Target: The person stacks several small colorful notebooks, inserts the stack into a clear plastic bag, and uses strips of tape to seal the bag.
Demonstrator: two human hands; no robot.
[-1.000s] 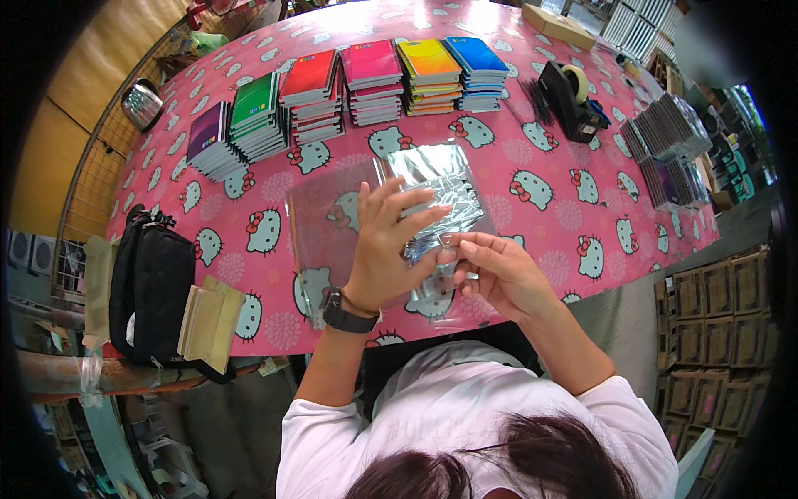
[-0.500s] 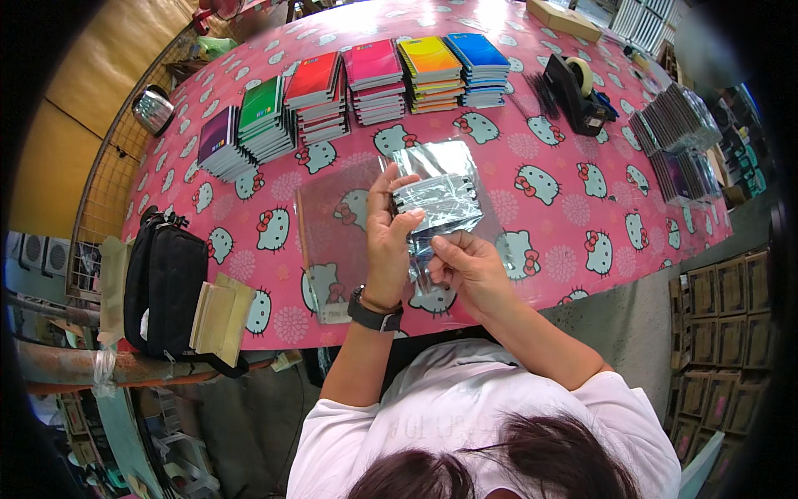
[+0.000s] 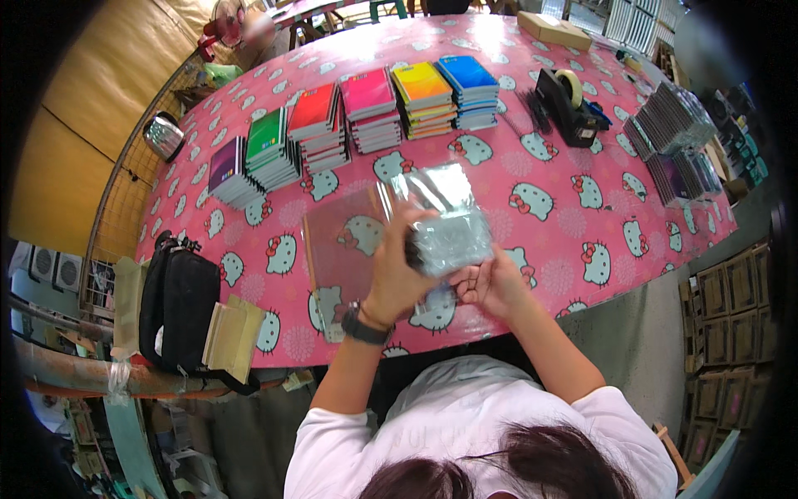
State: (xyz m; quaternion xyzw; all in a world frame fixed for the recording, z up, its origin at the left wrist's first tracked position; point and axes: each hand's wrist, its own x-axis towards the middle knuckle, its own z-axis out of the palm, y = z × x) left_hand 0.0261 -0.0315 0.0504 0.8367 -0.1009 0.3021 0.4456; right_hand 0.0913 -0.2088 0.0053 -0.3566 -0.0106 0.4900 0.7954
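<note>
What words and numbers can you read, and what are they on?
I can't read any for you.
Top green notebook: little coloured marks, too small and blurred.
Top red notebook: little marks, too small and blurred.
White shirt: faint marks, too pale.
Shiny clear-wrapped pack: glare, no readable words.

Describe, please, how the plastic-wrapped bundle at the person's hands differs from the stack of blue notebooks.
The plastic-wrapped bundle shows a shiny, silvery-white face, while the blue notebook stack shows a bright blue cover. The plastic-wrapped bundle is in the left hand, with the right hand at its lower right corner; the blue notebook stack stands on the table, untouched. Both have a roughly rectangular outline.
</note>
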